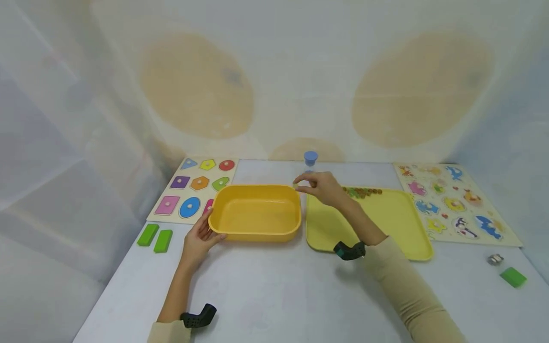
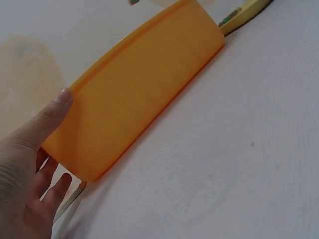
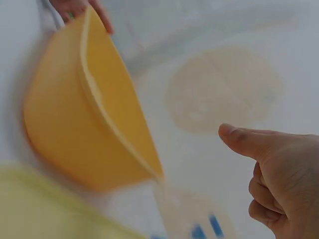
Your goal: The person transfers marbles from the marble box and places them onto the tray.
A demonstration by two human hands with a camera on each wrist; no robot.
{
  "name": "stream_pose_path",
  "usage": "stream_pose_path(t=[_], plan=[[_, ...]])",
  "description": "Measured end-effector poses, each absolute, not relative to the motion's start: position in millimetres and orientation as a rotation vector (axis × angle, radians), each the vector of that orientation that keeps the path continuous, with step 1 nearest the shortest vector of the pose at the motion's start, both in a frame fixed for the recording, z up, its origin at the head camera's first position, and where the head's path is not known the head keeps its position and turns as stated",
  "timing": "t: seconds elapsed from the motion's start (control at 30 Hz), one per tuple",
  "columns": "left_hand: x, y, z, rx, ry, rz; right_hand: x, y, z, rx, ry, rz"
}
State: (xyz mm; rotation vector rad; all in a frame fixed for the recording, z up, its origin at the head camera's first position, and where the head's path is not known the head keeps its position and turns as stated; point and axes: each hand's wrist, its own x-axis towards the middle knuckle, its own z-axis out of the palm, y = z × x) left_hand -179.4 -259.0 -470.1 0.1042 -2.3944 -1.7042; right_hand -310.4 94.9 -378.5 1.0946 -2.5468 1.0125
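Observation:
A deep yellow-orange plastic basin (image 1: 256, 237) stands on the white table, nothing visible inside it. My left hand (image 1: 198, 240) grips its left front corner. In the left wrist view the thumb (image 2: 59, 102) lies at the rim and the fingers reach around the end wall. My right hand (image 1: 319, 186) hovers by the basin's right back corner, thumb and index finger bent toward each other. In the right wrist view its other fingers (image 3: 266, 194) are curled; I cannot tell whether something small sits between the fingertips. Below its forearm lies a light yellow tray (image 1: 399, 224) with small brown and green pieces (image 1: 362, 192).
A shape puzzle board (image 1: 171, 215) lies at the left, an animal puzzle board (image 1: 446, 228) at the right. Two green blocks (image 1: 163, 241) sit front left. Another green block (image 1: 513, 277) and a small metallic object (image 1: 495, 259) lie far right. A blue cup-shaped object (image 1: 310, 157) stands behind.

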Motion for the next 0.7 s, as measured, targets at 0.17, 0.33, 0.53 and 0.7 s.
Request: stream_pose_path(t=[0.17, 0.33, 0.53, 0.7], plan=[[-179, -262, -470, 0.105, -2.401, -1.706, -314, 173, -400, 0.829, -2.616, 0.998], [-179, -264, -471, 0.095, -2.406, -1.704, -309, 225, -442, 0.658, -2.787, 0.926], [-177, -264, -469, 0.103, -2.400, -1.711, -307, 243, -474, 0.625, -2.864, 0.918], [-172, -269, -463, 0.056, -2.390, -1.822, -305, 247, -476, 0.568, -2.824, 0.938]])
